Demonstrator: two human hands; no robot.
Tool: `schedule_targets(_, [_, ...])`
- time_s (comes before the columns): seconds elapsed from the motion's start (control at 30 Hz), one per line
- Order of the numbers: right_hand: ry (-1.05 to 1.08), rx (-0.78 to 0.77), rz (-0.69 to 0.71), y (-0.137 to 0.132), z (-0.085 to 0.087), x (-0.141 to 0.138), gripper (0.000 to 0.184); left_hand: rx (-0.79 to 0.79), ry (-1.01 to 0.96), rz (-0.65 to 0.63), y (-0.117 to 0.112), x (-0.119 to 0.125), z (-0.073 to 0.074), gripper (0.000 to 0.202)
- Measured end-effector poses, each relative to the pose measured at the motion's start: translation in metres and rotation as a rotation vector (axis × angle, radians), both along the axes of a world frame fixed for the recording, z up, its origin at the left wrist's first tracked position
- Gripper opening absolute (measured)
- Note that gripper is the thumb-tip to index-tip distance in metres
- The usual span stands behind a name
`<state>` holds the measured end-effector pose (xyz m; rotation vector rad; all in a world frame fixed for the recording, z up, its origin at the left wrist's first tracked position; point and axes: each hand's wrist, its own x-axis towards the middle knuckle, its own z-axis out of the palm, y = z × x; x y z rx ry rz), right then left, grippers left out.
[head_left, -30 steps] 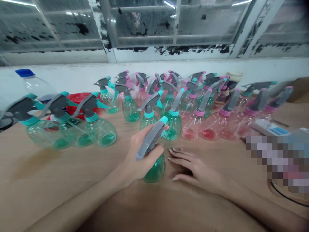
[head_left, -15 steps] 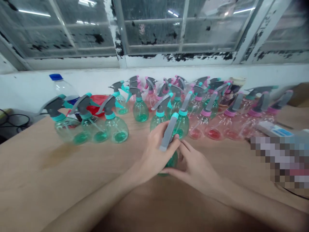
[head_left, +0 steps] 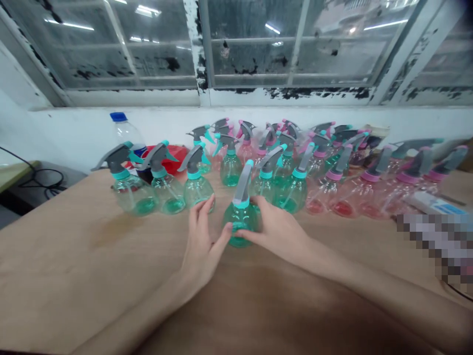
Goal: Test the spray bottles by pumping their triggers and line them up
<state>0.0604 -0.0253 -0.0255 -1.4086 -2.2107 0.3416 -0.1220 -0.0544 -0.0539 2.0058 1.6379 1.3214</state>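
A green spray bottle [head_left: 241,215] with a grey trigger head and turquoise collar stands upright at the front middle of the table. My right hand [head_left: 281,228] grips its right side, thumb across the front and fingers partly hidden behind. On the other side, my left hand [head_left: 203,242] is open, fingers stretched forward; its thumb tip is at the bottle's left edge, and whether it touches I cannot tell. Just beyond the left fingers is another green spray bottle [head_left: 198,190]. Behind my right hand stand more green ones, including a spray bottle [head_left: 293,190].
Pink spray bottles [head_left: 343,197] fill the right and back of the wooden table [head_left: 74,266]. At left stand green spray bottles [head_left: 135,195], a blue-capped bottle [head_left: 125,133] and a red item [head_left: 172,160]. A white box [head_left: 436,203] lies at right, below the window [head_left: 254,49].
My left hand has come off the trigger head and moved left, opening. The bottle's head now points away, and my right hand has closed around its body. The view has shifted left.
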Motion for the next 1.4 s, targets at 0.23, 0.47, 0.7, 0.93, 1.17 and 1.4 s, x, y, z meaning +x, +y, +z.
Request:
schedule_targets(0.23, [-0.069, 0.033, -0.016, 0.028, 0.008, -0.032, 0.058, 0.113, 0.063, -0.015, 0.001, -0.032, -0.017, 0.025])
schedule_targets(0.47, [-0.173, -0.048, -0.13, 0.043, 0.023, -0.043, 0.054, -0.021, 0.012, -0.147, -0.002, -0.027, -0.022, 0.019])
schedule_targets(0.7, [-0.235, -0.053, -0.163, 0.055, 0.024, -0.046, 0.053, -0.153, -0.063, -0.182, -0.008, -0.024, -0.023, 0.018])
schedule_targets(0.93, [-0.245, -0.043, -0.141, 0.057, 0.026, -0.048, 0.047, -0.203, -0.041, -0.16, -0.008, -0.022, -0.023, 0.015])
schedule_targets(1.17, [-0.172, -0.051, -0.117, 0.055, 0.021, -0.047, 0.065, -0.242, -0.046, -0.148, -0.006, -0.022, -0.022, 0.015])
schedule_targets(1.4, [-0.072, 0.092, -0.085, 0.028, 0.025, -0.008, 0.067, -0.281, -0.042, -0.134, -0.003, -0.027, -0.025, 0.016])
